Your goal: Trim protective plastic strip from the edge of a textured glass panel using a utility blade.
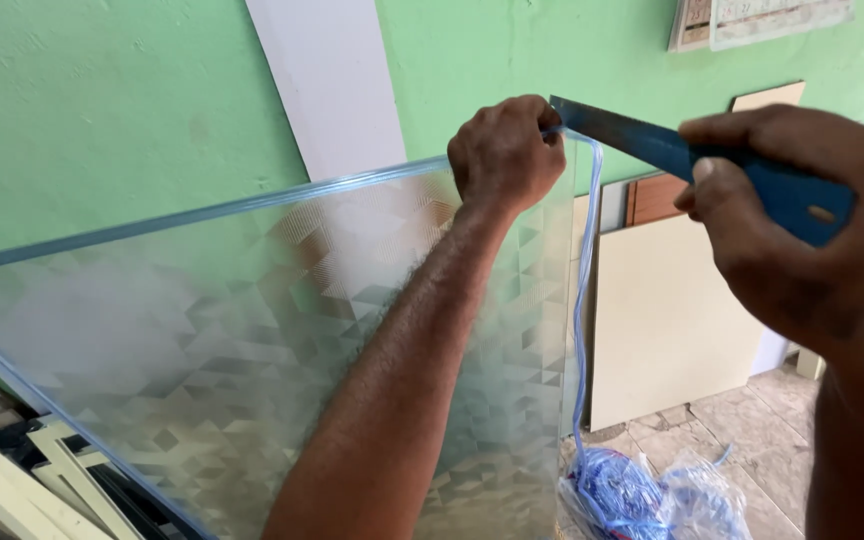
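Note:
A large pane of frosted patterned glass (202, 340) stands tilted before me, edged with a clear blue plastic strip (252, 203). My left hand (504, 152) is closed on the strip at the pane's top right corner. My right hand (797, 235) grips the blue handle of a flat metal blade (617, 130), whose tip touches that corner beside the left fingers. A loose length of the blue strip (584, 300) hangs from the corner down to a tangled bundle on the floor.
A green wall (102, 100) stands behind, with a white board (332, 80) leaning on it. Cream and brown panels (662, 320) lean at the right. A bag of coiled blue strip (642, 495) lies on the tiled floor. Pale frame pieces (22, 470) lie at bottom left.

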